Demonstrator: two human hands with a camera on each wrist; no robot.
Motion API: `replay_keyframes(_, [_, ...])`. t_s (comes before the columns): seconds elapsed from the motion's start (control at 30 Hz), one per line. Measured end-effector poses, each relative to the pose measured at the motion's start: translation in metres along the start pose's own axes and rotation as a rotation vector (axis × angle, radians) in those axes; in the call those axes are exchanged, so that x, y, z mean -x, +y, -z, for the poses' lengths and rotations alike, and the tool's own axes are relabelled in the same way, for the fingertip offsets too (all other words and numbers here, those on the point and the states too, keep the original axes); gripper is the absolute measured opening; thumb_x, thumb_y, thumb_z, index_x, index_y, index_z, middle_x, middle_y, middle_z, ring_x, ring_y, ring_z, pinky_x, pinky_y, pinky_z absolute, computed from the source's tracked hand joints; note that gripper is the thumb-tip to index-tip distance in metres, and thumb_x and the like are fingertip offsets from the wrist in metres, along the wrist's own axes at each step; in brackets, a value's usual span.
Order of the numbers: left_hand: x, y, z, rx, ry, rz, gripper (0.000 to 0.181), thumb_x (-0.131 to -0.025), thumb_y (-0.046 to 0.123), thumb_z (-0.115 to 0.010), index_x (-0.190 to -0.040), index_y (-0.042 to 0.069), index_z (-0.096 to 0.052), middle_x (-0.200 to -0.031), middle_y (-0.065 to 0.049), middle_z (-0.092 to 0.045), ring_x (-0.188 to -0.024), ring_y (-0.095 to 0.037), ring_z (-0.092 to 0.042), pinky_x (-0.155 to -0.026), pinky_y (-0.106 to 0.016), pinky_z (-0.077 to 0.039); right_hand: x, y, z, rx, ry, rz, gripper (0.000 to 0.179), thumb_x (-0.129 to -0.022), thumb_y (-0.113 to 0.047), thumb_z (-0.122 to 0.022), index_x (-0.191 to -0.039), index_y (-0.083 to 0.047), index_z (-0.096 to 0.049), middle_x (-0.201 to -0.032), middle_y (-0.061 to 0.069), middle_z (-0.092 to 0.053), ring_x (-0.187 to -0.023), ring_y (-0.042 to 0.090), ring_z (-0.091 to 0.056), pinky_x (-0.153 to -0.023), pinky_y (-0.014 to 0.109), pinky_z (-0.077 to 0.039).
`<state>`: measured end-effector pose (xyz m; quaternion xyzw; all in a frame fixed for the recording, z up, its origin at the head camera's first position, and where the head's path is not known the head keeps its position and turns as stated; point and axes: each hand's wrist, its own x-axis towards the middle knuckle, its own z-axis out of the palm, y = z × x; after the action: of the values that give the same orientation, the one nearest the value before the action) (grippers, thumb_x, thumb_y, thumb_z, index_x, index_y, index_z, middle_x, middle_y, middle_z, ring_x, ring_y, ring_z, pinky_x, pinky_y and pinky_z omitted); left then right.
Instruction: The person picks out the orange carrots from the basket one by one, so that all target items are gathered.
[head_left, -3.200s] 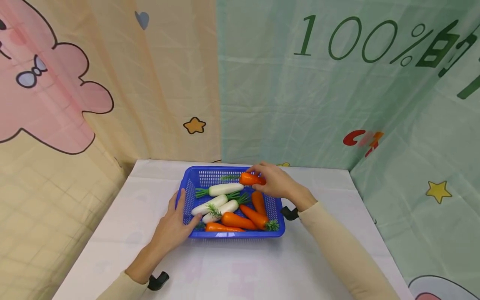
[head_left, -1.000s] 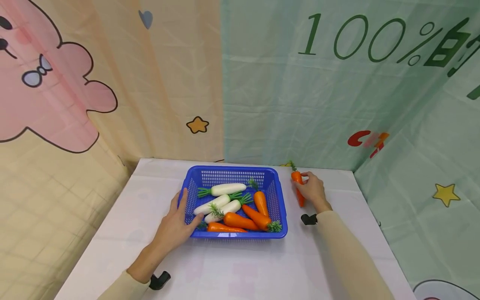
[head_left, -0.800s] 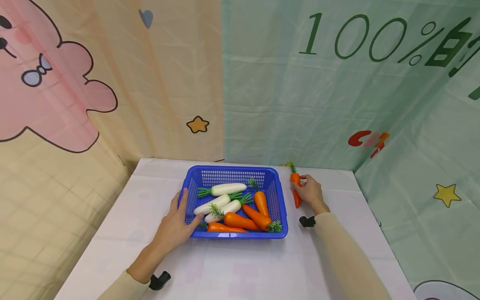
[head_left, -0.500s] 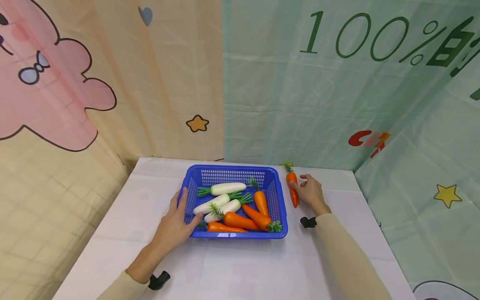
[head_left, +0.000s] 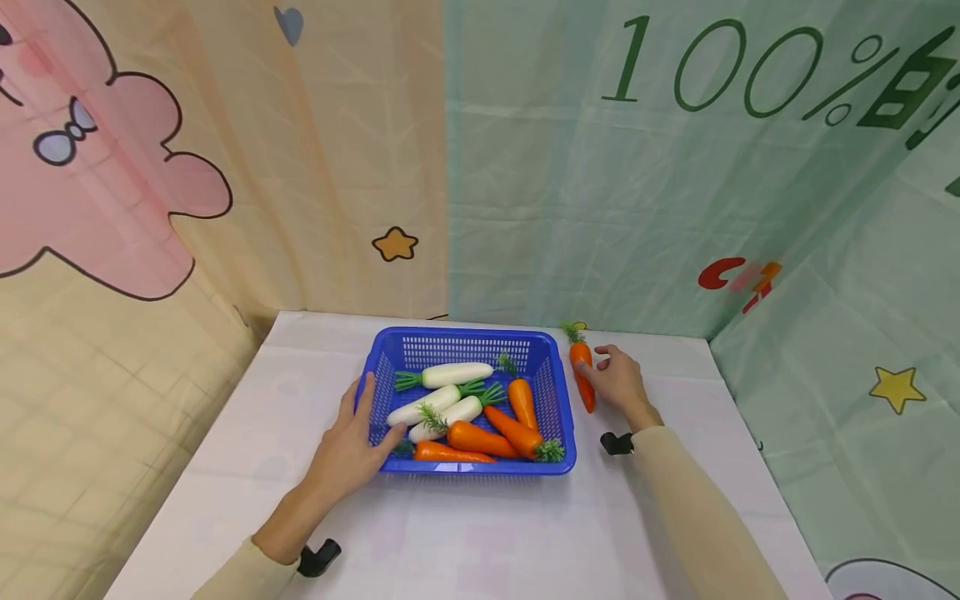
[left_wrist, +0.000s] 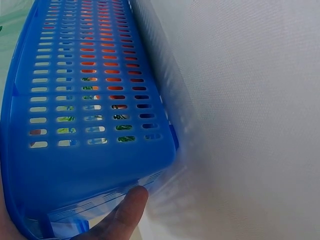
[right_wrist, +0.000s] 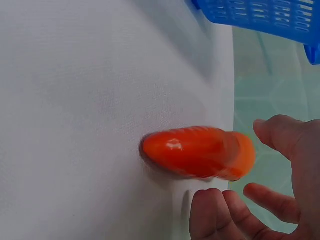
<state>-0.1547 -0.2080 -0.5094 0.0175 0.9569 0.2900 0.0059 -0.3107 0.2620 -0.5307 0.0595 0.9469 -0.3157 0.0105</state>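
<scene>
At the basket's (head_left: 480, 468) three o'clock, only the right-wrist view shows our right hand (head_left: 620, 382) released, clear of the carrot (right_wrist: 192, 151); our left hand (head_left: 345, 448) grips the basket.

patterned curtains (head_left: 525, 208) hang behind a white table (head_left: 465, 533).

head view looks forward and down from above; both close wrist views share the basket (left_wrist: 90, 167).

A glossy, orange, tapering carrot (head_left: 581, 354) with a feathery green top is lying just right of the blue, rectangular, perforated plastic basket (head_left: 510, 468), its leaves resting beside the basket's far right corner, its narrow tip pointing nearward. The basket is standing upright.
</scene>
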Motion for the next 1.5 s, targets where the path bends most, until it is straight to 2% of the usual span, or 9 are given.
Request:
replay_keyframes(0.2, [0.000, 0.000, 0.002, 0.017, 0.006, -0.014, 0.108, -0.115, 0.055, -0.067, -0.188, 0.005, -0.005, -0.192, -0.034, -0.010, -0.154, -0.072, -0.054, -0.118, -0.086, -0.051, 0.004, -0.014, 0.005, 0.023, 0.062, 0.062, 0.063, -0.112, -0.037, -0.073, -0.161, 0.001, -0.061, -0.142, 0.031, -0.072, -0.125, 0.048, -0.071, -0.108, 0.062, -0.065])
replay_keyframes(0.37, [-0.001, 0.000, 0.004, 0.018, 0.012, -0.025, 0.108, -0.115, 0.054, -0.069, -0.187, 0.004, -0.007, -0.193, -0.033, -0.010, -0.158, -0.071, -0.050, -0.122, -0.090, -0.044, 0.013, -0.032, 0.013, 0.050, 0.117, 0.167, 0.055, -0.111, -0.027, -0.076, -0.159, -0.001, -0.066, -0.138, 0.030, -0.075, -0.116, 0.044, -0.074, -0.101, 0.060, -0.067])
replay_keyframes(0.5, [0.000, -0.001, 0.004, 0.016, 0.005, -0.020, 0.107, -0.115, 0.054, -0.069, -0.188, 0.005, -0.007, -0.193, -0.033, -0.009, -0.157, -0.071, -0.051, -0.122, -0.089, -0.045, 0.023, -0.051, 0.022, 0.070, 0.096, 0.233, 0.052, -0.110, -0.024, -0.079, -0.156, -0.003, -0.070, -0.137, 0.027, -0.077, -0.111, 0.041, -0.076, -0.096, 0.057, -0.069])
replay_keyframes(0.73, [0.000, -0.002, 0.002, 0.015, 0.002, -0.027, 0.108, -0.115, 0.056, -0.068, -0.188, 0.005, -0.007, -0.193, -0.034, -0.010, -0.154, -0.072, -0.054, -0.119, -0.086, -0.051, 0.042, -0.080, 0.033, 0.123, -0.007, 0.346, 0.049, -0.108, -0.027, -0.084, -0.150, -0.004, -0.074, -0.135, 0.024, -0.078, -0.110, 0.037, -0.074, -0.096, 0.055, -0.070])
replay_keyframes(0.87, [-0.001, -0.001, 0.002, 0.019, 0.011, -0.030, 0.107, -0.115, 0.057, -0.068, -0.188, 0.005, -0.008, -0.192, -0.035, -0.011, -0.151, -0.072, -0.056, -0.117, -0.086, -0.052, 0.053, -0.096, 0.034, 0.159, -0.073, 0.440, 0.048, -0.107, -0.028, -0.086, -0.149, -0.005, -0.076, -0.130, 0.020, -0.079, -0.107, 0.034, -0.074, -0.092, 0.051, -0.070])
replay_keyframes(0.97, [-0.001, -0.001, 0.002, 0.016, 0.018, -0.028, 0.107, -0.115, 0.056, -0.067, -0.187, 0.005, -0.008, -0.192, -0.035, -0.012, -0.151, -0.073, -0.056, -0.118, -0.087, -0.050, 0.060, -0.105, 0.031, 0.200, -0.151, 0.519, 0.047, -0.107, -0.028, -0.087, -0.147, -0.006, -0.076, -0.129, 0.019, -0.080, -0.108, 0.031, -0.076, -0.091, 0.048, -0.071])
replay_keyframes(1.1, [-0.001, -0.001, 0.001, 0.016, 0.023, -0.028, 0.107, -0.115, 0.056, -0.067, -0.187, 0.004, -0.008, -0.191, -0.036, -0.012, -0.152, -0.073, -0.056, -0.118, -0.088, -0.049, 0.066, -0.114, 0.027, 0.261, -0.273, 0.601, 0.045, -0.107, -0.026, -0.088, -0.146, -0.007, -0.077, -0.131, 0.019, -0.079, -0.114, 0.030, -0.077, -0.097, 0.047, -0.072])
replay_keyframes(1.3, [-0.001, -0.001, -0.001, 0.026, 0.021, -0.034, 0.107, -0.115, 0.055, -0.067, -0.188, 0.005, -0.008, -0.191, -0.035, -0.012, -0.149, -0.073, -0.058, -0.116, -0.085, -0.053, 0.074, -0.124, 0.019, 0.338, -0.457, 0.648, 0.046, -0.107, -0.027, -0.087, -0.148, -0.009, -0.077, -0.128, 0.016, -0.078, -0.112, 0.032, -0.076, -0.099, 0.046, -0.070])
replay_keyframes(1.5, [-0.001, -0.002, -0.002, 0.020, 0.032, -0.033, 0.106, -0.115, 0.055, -0.069, -0.188, 0.006, -0.010, -0.191, -0.036, -0.014, -0.146, -0.074, -0.059, -0.114, -0.083, -0.056, 0.079, -0.127, 0.007, 0.404, -0.605, 0.644, 0.048, -0.106, -0.033, -0.089, -0.148, -0.013, -0.078, -0.129, 0.009, -0.079, -0.117, 0.024, -0.070, -0.111, 0.048, -0.066])
